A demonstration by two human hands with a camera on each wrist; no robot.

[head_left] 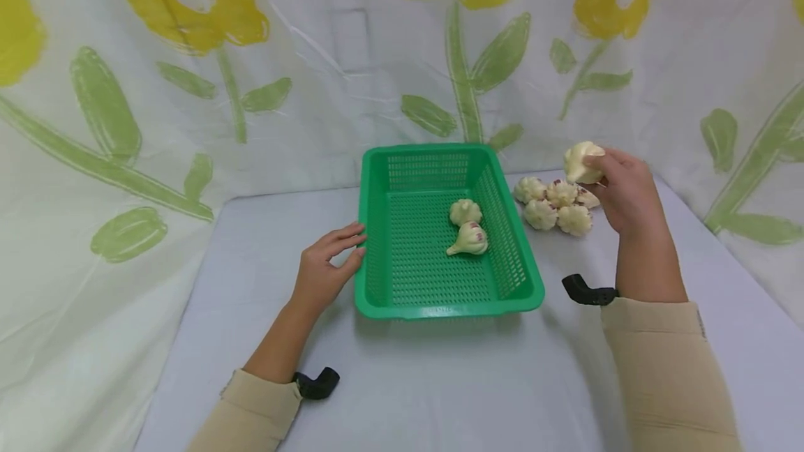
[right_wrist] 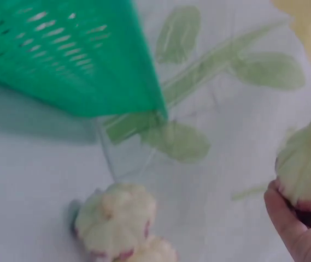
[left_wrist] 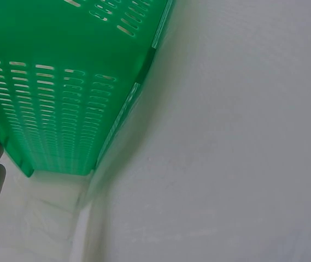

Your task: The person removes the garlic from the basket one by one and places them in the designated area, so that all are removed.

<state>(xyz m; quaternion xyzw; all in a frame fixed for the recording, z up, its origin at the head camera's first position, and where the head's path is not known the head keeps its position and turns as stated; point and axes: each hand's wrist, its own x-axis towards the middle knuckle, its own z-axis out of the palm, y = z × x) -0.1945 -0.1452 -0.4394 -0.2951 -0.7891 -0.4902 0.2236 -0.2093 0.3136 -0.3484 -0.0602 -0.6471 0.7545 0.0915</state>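
Head view | 1 green perforated plastic basket (head_left: 440,312), 2 ribbed garlic bulbs (head_left: 470,230) inside | 5 clustered bulbs (head_left: 560,195) visible beside it on counter (head_left: 477,382), one partly hidden by right grip (head_left: 628,190), which pinches 1 raised bulb (head_left: 581,162), cropped in right wrist view | left grip (head_left: 323,270) loosely spread at basket's left side

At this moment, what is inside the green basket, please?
A garlic bulb and a second bulb lie close together in the green basket, right of its middle; what lies beneath them is covered.
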